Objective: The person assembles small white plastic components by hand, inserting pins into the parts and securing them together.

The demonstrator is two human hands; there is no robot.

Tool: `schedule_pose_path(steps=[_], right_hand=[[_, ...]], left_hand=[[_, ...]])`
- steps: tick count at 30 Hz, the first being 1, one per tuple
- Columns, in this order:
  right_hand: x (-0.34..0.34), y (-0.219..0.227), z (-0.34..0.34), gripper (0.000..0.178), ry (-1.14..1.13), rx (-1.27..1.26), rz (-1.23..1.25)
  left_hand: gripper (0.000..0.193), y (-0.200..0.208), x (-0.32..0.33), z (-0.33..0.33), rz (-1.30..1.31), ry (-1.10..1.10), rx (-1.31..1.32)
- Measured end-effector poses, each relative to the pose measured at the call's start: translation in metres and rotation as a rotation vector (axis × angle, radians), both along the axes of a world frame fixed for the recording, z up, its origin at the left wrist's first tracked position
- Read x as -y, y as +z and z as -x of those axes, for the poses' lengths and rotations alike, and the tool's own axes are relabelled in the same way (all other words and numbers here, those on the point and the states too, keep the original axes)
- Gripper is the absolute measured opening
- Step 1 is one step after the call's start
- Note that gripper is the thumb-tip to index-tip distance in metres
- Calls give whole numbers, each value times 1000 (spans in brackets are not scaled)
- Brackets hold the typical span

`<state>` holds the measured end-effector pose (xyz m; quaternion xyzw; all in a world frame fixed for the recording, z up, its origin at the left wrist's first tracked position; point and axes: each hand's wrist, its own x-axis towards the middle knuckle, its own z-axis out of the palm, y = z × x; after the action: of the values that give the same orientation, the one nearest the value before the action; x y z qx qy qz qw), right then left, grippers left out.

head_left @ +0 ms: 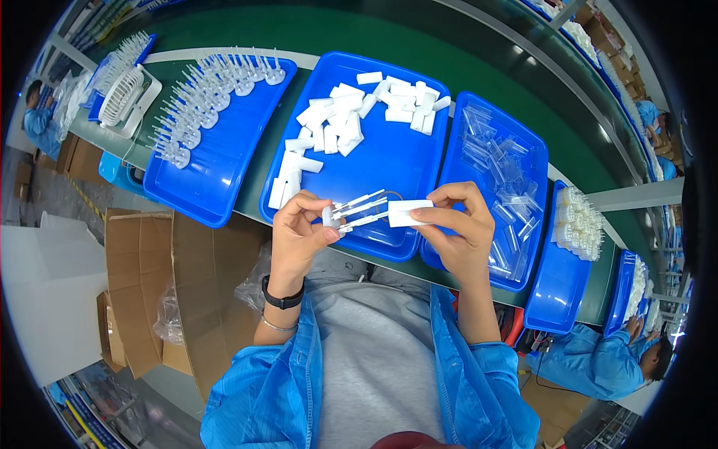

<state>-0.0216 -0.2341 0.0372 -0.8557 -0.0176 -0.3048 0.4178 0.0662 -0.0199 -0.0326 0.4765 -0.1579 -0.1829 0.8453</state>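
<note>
My left hand [303, 228] pinches a white pronged part [362, 209] by its round base. Several thin white prongs reach from that base toward the right. In my right hand [462, 224], between thumb and fingers, is a white rectangular block [407, 213]. The block's left end is at the prong tips; whether any tip goes inside it I cannot tell. Both are held over the near edge of a blue tray [389, 161], where many white blocks [336, 120] of the same kind lie loose.
Left, a blue tray [217, 168] carries rows of pronged parts [194, 105], with a white fan [127, 97] beyond. Right, another tray [464, 112] holds clear plastic pieces [501, 165]; past it stand white assembled pieces [580, 224]. Cardboard [217, 299] stands left; a co-worker [598, 363] sits right.
</note>
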Motion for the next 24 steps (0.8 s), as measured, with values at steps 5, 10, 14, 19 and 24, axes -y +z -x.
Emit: schedule_pose_path(steps=[5, 10, 14, 19, 24], right_hand=[[0, 0, 4, 25, 91, 73, 144], [-3, 3, 9, 24, 190, 68, 162], [-5, 8, 11, 25, 279, 47, 229], [4, 1, 20, 26, 300, 29, 167], [0, 1, 24, 22, 294, 19, 154]], left_hand=[[33, 6, -2, 9, 48, -7, -57], [44, 8, -1, 12, -37, -74, -36], [35, 6, -1, 18, -34, -149, -39], [31, 4, 1, 23, 49, -195, -154], [29, 5, 2, 24, -1, -170, -148]])
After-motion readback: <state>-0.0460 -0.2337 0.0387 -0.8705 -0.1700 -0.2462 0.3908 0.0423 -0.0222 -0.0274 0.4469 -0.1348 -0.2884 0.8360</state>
